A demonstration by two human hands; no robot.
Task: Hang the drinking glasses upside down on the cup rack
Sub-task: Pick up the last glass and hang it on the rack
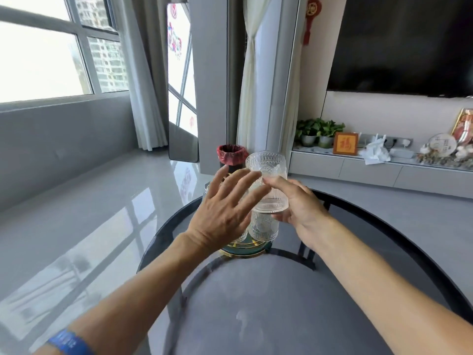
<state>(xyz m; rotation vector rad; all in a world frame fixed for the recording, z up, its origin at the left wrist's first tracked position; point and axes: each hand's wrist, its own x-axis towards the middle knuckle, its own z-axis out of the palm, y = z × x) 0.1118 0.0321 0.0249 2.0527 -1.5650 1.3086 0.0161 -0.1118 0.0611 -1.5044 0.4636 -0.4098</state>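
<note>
My right hand (299, 211) grips a clear ribbed drinking glass (268, 175) upside down, mouth downward, above the cup rack. The rack's round green and gold base (243, 248) stands on the glass table; its posts are mostly hidden by my hands. Another ribbed glass (263, 226) hangs upside down on the rack just below the held one. A third glass (242, 235) shows partly behind my left hand. My left hand (225, 213) is open, fingers spread, hovering in front of the rack beside the held glass, its fingertips close to it.
The round dark glass table (281, 303) has a black rim (399, 231). A bin with a red liner (231, 156) stands on the floor beyond it. A low cabinet (371, 170) with plants and ornaments runs along the right wall, with a mirror (183, 98) behind left.
</note>
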